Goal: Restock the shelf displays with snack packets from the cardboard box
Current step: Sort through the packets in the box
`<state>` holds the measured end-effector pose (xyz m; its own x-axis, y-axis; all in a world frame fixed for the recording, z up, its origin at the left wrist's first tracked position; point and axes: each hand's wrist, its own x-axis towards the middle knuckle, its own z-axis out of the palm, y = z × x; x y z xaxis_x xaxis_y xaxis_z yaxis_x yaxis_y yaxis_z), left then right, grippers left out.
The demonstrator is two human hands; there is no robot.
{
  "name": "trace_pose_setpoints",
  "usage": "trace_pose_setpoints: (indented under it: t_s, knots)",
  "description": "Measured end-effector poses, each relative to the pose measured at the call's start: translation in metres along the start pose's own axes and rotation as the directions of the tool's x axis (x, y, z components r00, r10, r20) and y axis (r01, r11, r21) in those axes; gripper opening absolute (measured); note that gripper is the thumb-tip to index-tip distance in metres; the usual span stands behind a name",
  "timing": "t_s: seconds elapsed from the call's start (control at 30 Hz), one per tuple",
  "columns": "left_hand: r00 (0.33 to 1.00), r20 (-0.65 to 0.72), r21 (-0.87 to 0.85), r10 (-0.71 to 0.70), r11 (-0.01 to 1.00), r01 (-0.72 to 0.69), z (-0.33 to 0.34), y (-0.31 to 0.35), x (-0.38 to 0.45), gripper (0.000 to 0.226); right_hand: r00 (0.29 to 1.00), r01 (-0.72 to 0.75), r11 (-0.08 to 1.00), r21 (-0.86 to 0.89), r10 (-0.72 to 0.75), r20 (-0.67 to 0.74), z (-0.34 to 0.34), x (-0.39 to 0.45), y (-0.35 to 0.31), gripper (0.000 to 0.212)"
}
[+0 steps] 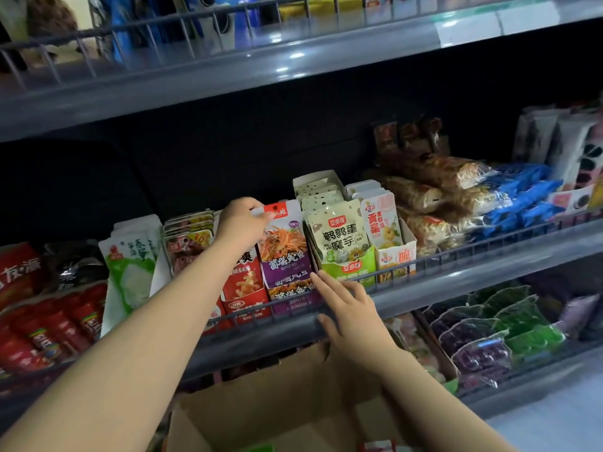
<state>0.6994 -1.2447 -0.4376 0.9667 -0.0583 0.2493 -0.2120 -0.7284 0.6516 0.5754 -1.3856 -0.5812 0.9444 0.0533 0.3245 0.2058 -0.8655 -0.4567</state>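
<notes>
Hands [243,220]: 2; box [277,409]: 1.

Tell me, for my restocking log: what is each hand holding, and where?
The left hand pinches the purple snack packet at its top edge. The right hand holds nothing.

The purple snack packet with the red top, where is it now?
Head view, middle shelf: the purple snack packet stands between red packets and a green display box, its top pinched by the left hand.
</notes>
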Motion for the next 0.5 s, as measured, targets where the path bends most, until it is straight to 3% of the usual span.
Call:
trace_pose_setpoints:
  t_s: [0.17, 0.3, 0.5]
  knots:
    - [0.995, 0.072, 0.231, 0.074, 0.969, -0.089, 0.014, -0.01, -0.002, 0.019, 1.0, 0.01, 0.998, -0.063, -0.01, -0.002, 0.0, 0.0, 0.0, 0.062]
    - [0.983, 0.073, 0.336, 0.171, 0.924, -0.185, 0.022, -0.019, -0.006, 0.038, 1.0, 0.027, 0.998, -0.062, -0.027, -0.007, 0.001, -0.002, 0.002, 0.065]
    - [0.949, 0.037, 0.333, 0.313, 0.891, -0.307, 0.028, -0.022, -0.02, 0.056, 0.998, 0.06, 0.997, -0.044, -0.061, -0.023, 0.002, -0.005, 0.004, 0.065]
